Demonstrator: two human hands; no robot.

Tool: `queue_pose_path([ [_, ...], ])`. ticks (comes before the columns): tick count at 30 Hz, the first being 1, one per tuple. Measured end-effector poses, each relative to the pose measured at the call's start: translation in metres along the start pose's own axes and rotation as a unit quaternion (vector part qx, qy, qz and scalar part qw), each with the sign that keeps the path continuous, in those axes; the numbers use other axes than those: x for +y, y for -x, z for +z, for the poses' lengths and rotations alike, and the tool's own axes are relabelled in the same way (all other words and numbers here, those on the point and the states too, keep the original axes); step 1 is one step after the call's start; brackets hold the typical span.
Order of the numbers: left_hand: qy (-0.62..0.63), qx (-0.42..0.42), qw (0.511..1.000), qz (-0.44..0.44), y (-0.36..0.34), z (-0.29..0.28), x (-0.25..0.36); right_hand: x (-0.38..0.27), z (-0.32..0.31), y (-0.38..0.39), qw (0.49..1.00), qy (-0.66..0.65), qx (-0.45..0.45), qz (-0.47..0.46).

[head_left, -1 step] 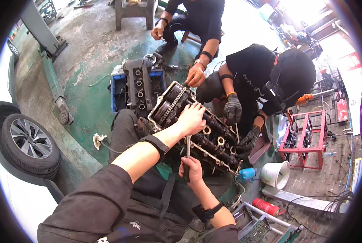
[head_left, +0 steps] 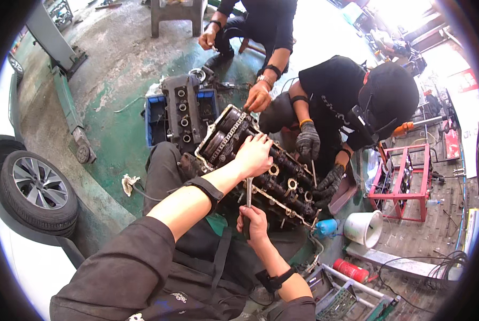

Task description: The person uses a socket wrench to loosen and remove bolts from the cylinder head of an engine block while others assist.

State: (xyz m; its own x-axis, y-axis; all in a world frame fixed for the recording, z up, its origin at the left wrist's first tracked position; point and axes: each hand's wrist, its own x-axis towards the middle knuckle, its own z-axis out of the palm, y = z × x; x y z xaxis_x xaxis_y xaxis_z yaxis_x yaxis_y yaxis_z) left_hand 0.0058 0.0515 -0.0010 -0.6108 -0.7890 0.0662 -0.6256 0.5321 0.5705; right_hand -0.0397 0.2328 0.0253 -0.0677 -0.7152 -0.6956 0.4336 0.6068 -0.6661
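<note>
A greasy engine head (head_left: pixel 290 185), with camshafts and a timing chain (head_left: pixel 230 137), lies tilted before me. My left hand (head_left: pixel 253 156) grips its upper middle, fingers bent over the camshaft area; anything beneath the palm is hidden. Below it, my right hand (head_left: pixel 254 224) is closed around the dark handle of a long steel tool (head_left: pixel 249 193) whose shaft rises to the head. A co-worker's bare hand (head_left: pixel 259 97) touches the chain end. At the right, another co-worker's gloved hands (head_left: pixel 307 143) are on the engine, beside a thin metal rod (head_left: pixel 314 172).
A valve cover (head_left: pixel 180 99) rests on a blue crate (head_left: pixel 155 120). A car wheel (head_left: pixel 37 187) and lift arm (head_left: pixel 68 112) stand left; a grey stool (head_left: pixel 175 16) is behind. Rightward are a red frame (head_left: pixel 397 192), white bucket (head_left: pixel 360 229), red cylinder (head_left: pixel 351 270) and cables (head_left: pixel 437 262).
</note>
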Motion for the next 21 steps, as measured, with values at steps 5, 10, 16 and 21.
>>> queue_pose_path([
  [5,0.028,-0.026,0.999,0.030,-0.004,-0.011,-0.001,0.027,0.073,-0.007,0.986,-0.108,0.114,-0.048],
  [10,0.009,-0.059,0.997,0.053,-0.007,-0.009,0.001,0.046,0.111,-0.038,0.954,-0.198,0.141,-0.175],
  [16,0.014,0.013,0.999,-0.032,0.001,-0.001,-0.010,0.016,0.054,-0.011,0.999,0.000,0.043,0.007],
  [21,-0.024,0.095,0.994,-0.048,0.002,0.013,-0.010,-0.040,-0.050,-0.007,0.981,0.185,-0.053,0.012],
])
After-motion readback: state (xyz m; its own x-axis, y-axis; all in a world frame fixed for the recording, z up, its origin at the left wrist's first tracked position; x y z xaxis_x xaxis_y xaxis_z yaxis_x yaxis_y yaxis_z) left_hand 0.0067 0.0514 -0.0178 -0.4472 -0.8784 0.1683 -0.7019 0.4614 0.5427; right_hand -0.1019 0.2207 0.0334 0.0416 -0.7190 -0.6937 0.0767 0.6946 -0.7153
